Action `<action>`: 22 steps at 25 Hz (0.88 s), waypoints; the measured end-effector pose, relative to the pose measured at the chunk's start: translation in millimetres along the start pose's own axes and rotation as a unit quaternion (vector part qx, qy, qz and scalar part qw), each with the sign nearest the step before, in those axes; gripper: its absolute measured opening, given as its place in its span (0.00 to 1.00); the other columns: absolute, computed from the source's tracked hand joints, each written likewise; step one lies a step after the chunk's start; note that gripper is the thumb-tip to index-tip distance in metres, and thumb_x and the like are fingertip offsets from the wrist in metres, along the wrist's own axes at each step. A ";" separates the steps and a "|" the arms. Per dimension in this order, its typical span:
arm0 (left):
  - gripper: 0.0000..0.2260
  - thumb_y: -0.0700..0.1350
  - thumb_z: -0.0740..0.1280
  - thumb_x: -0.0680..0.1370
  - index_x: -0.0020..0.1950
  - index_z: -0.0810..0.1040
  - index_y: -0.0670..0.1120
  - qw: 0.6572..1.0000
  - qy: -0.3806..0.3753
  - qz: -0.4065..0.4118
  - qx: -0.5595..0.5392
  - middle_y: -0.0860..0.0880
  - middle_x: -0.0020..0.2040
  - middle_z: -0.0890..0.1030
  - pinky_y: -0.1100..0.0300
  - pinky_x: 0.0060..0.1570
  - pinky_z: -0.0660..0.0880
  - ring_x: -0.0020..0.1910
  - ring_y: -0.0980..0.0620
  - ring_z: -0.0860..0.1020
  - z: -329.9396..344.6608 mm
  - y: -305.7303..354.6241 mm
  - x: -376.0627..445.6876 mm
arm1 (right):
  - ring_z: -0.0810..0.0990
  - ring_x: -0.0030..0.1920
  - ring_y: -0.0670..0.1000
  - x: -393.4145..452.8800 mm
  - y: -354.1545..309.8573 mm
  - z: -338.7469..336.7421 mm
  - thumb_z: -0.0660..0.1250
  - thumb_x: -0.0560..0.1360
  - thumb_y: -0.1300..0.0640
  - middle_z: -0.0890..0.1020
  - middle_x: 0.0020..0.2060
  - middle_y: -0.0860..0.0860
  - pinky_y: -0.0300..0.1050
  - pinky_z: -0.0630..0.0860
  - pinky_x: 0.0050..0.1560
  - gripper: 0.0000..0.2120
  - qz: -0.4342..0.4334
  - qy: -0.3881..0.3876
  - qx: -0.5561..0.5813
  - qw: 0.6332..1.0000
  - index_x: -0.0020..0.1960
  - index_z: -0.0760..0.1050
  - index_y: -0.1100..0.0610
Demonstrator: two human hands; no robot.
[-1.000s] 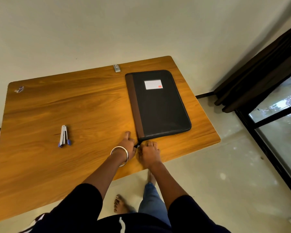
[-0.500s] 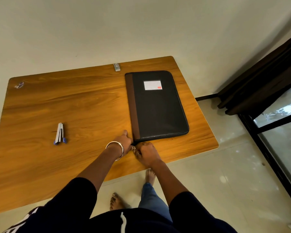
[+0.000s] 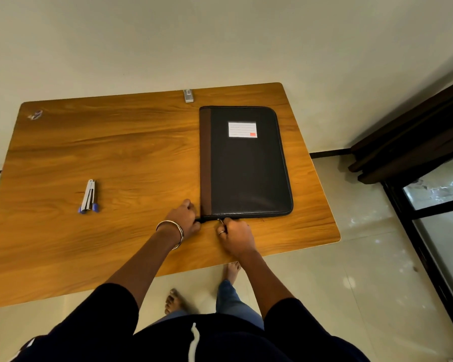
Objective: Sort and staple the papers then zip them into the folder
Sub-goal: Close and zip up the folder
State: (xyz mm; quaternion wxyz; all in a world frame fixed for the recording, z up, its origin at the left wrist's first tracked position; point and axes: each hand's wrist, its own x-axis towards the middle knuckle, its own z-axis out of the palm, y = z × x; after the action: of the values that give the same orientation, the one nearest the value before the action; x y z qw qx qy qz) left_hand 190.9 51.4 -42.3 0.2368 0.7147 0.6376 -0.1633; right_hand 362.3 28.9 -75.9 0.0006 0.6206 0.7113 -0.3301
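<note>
A black zip folder (image 3: 246,165) with a brown spine strip and a white label lies closed on the right part of the wooden table (image 3: 115,152). My left hand (image 3: 185,220), with a metal bangle on the wrist, presses against the folder's near left corner. My right hand (image 3: 236,236) pinches the zipper pull (image 3: 221,221) on the folder's near edge, a short way right of that corner. A silver stapler (image 3: 89,195) with blue ends lies to the left on the table. No papers are in sight.
A small grey box (image 3: 188,96) sits at the table's far edge beside the wall. A small object (image 3: 35,114) lies at the far left corner. Dark curtains (image 3: 413,137) and a glass door (image 3: 442,205) stand to the right, tiled floor below.
My right hand has slid the zipper pull slightly rightward along the near edge, away from my left hand at the corner. The view has shifted a little.
</note>
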 end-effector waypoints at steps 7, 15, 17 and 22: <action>0.15 0.48 0.57 0.80 0.60 0.76 0.43 0.998 -0.034 -0.039 0.025 0.42 0.67 0.65 0.51 0.55 0.72 0.56 0.40 0.74 -8.5 29.2 6.7 | 0.73 0.39 0.49 -1.4 6.4 -8.7 0.53 0.83 0.51 0.79 0.43 0.54 0.41 0.71 0.43 0.15 -0.044 -0.008 -0.074 0.996 0.56 0.74 0.58; 0.15 0.51 0.59 0.79 0.59 0.75 0.44 0.995 -0.006 -0.103 -0.014 0.43 0.65 0.69 0.49 0.54 0.75 0.55 0.41 0.76 -6.3 37.2 -2.8 | 0.80 0.42 0.53 -15.4 78.8 -34.8 0.58 0.81 0.49 0.82 0.44 0.55 0.45 0.78 0.47 0.15 0.075 0.054 -0.040 0.995 0.53 0.77 0.58; 0.20 0.53 0.61 0.77 0.65 0.67 0.44 0.990 0.066 -0.120 0.023 0.42 0.65 0.69 0.41 0.61 0.69 0.62 0.38 0.72 -5.8 51.0 -4.7 | 0.80 0.42 0.53 -15.6 76.5 -33.9 0.58 0.81 0.49 0.82 0.44 0.55 0.44 0.78 0.46 0.14 0.083 0.064 -0.037 0.994 0.55 0.76 0.57; 0.32 0.51 0.59 0.80 0.76 0.42 0.47 0.989 0.046 0.065 0.122 0.36 0.75 0.43 0.39 0.72 0.48 0.74 0.32 0.46 -2.5 104.4 21.9 | 0.82 0.43 0.55 -19.4 76.4 -32.0 0.52 0.83 0.47 0.82 0.45 0.55 0.48 0.80 0.44 0.15 0.111 0.063 -0.030 0.991 0.63 0.67 0.55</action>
State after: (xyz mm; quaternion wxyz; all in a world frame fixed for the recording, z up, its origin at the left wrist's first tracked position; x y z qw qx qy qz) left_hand 296.9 63.2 -38.3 0.1281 0.7847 0.5755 -0.1914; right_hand 447.4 27.7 -78.7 0.0113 0.7152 0.6460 -0.2667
